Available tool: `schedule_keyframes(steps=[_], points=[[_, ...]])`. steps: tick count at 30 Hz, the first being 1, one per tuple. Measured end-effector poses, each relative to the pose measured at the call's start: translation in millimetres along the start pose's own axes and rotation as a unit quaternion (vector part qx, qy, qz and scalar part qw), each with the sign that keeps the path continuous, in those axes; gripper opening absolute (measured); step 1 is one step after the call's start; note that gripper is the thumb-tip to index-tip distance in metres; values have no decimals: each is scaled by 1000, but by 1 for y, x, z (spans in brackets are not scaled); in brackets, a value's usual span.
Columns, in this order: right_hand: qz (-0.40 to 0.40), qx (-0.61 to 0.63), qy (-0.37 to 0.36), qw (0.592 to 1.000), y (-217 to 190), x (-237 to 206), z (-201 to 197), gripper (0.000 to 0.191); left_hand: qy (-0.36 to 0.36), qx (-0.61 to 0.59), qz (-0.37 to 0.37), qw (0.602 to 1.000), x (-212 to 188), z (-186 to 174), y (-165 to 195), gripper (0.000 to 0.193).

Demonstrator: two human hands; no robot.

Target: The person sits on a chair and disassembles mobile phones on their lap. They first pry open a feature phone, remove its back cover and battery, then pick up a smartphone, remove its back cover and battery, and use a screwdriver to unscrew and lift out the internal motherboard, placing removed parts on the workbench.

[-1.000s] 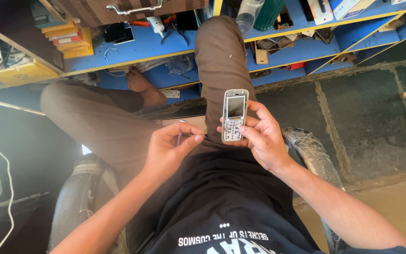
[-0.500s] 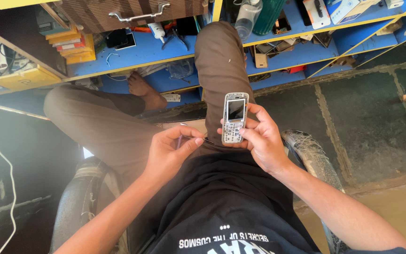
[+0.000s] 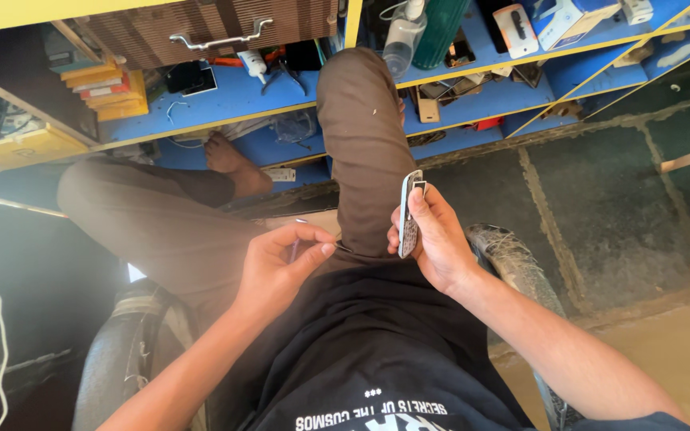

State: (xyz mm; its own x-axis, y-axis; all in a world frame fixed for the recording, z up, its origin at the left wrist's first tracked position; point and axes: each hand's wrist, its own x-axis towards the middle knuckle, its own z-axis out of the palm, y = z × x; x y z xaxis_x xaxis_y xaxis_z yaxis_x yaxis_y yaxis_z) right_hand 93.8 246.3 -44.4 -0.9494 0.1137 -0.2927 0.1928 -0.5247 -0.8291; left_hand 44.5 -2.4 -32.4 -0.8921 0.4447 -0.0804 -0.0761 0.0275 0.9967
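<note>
1. My right hand (image 3: 433, 239) held a small silver phone (image 3: 409, 214) over my lap, just beside my raised right knee.
2. The phone stood turned on edge, its keypad side facing left toward my other hand; my fingers (image 3: 423, 209) wrapped its back, and my thumb lay along its near side.
3. My left hand (image 3: 281, 267) hovered close to the phone without touching it, thumb and forefinger pressed together on a thin dark tool (image 3: 343, 249) whose tip poked out toward the phone.
4. I could not tell what kind of tool it was; it was too small to make out.
5. Beyond my knee ran a blue shelf (image 3: 233, 100) crowded with yellow boxes (image 3: 113, 88), a clear bottle (image 3: 403, 36) and loose parts.
6. My bare foot (image 3: 229, 160) rested at the shelf's lower edge.
</note>
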Motion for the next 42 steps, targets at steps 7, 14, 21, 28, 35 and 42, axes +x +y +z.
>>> schedule_keyframes(steps=[7,14,21,28,35,42], points=[[74,109,-75,988,-14,-5,1,67,-1,-1,-17,1000,2,2,-1,14],[137,274,-253,918,-31,-11,-6,85,-12,-3,-35,999,3,2,1,14],[119,279,-295,906,-28,-10,-11,83,-12,-5,-26,1000,1,3,4,14],[112,314,-327,884,-24,-6,-17,80,-7,21,-27,999,1,2,4,14],[101,246,-253,930,-13,-8,-8,83,32,11,-4,999,-3,-1,8,12],[113,247,-278,921,-6,-8,-2,84,71,21,24,997,-4,-4,8,11]])
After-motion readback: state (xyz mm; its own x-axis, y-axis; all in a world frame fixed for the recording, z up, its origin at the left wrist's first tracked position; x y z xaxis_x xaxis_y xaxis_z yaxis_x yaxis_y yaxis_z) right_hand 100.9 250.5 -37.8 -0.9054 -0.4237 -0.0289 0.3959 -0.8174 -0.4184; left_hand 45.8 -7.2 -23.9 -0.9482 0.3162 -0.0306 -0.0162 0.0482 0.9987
